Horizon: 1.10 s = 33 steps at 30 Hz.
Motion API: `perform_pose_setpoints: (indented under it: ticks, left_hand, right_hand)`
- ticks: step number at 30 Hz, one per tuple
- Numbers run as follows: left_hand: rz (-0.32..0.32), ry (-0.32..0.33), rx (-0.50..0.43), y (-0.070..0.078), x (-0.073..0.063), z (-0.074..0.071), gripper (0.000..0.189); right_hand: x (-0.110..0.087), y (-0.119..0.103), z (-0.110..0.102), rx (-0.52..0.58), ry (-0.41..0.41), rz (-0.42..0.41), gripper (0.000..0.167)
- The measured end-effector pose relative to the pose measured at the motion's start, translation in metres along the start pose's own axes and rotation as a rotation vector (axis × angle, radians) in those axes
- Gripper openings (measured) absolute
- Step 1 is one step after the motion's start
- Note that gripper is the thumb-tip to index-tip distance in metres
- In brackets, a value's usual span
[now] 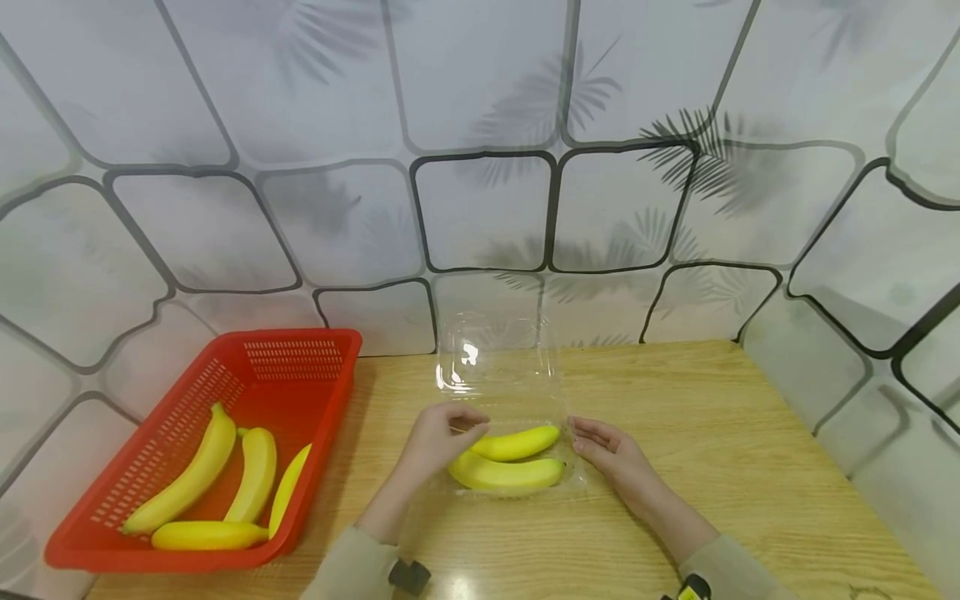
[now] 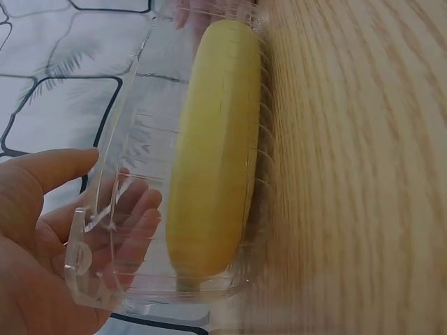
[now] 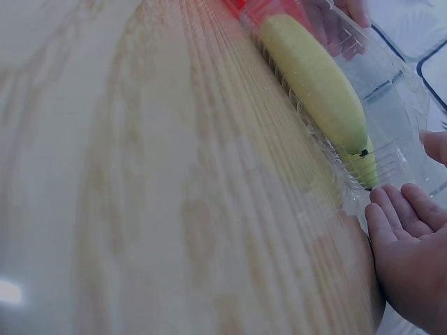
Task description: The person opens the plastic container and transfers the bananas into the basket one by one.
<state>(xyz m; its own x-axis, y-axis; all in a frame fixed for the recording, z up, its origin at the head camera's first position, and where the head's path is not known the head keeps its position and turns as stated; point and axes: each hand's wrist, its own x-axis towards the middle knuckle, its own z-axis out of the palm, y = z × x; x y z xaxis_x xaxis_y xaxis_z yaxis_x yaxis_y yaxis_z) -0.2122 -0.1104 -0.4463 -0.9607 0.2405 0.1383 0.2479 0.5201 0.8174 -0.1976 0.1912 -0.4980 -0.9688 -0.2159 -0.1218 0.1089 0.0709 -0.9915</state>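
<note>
On the wooden table a clear plastic clamshell box point(image 1: 573, 482) stands with its lid point(image 1: 498, 358) raised at the back. Two yellow bananas point(image 1: 506, 473) lie side by side in its base. At the box's left end is my left hand point(image 1: 442, 433); the left wrist view shows its thumb at the clear rim and its loosely bent fingers point(image 2: 140, 216) through the plastic. My right hand point(image 1: 615, 457) is at the opposite end, fingertips close against the side wall, with fingers point(image 3: 394, 213) nearly straight and the thumb apart.
A red plastic basket point(image 1: 341, 400) stands on the left of the table, holding several bananas point(image 1: 191, 475). Behind the table point(image 1: 660, 392) hangs a pale backdrop point(image 1: 480, 212) with dark outlines and leaf prints, which also runs along both sides.
</note>
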Motion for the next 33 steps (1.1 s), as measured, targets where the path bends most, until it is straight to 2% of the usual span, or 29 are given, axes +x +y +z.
perform_pose_setpoints:
  ticks: [12,20,33]
  left_hand:
    - [0.003,-0.096,0.003,0.0,0.011,0.005,0.018]
    - [0.005,-0.169,-0.029,-0.004,0.018,0.01,0.024]
    - [0.053,-0.272,-0.017,-0.007,0.03,0.017,0.03]
  right_hand:
    - [0.0,0.001,-0.001,-0.008,-0.007,-0.016,0.061]
    - [0.0,0.003,-0.002,-0.005,-0.013,-0.022,0.061]
    - [0.002,0.004,-0.002,-0.002,0.003,-0.019,0.06]
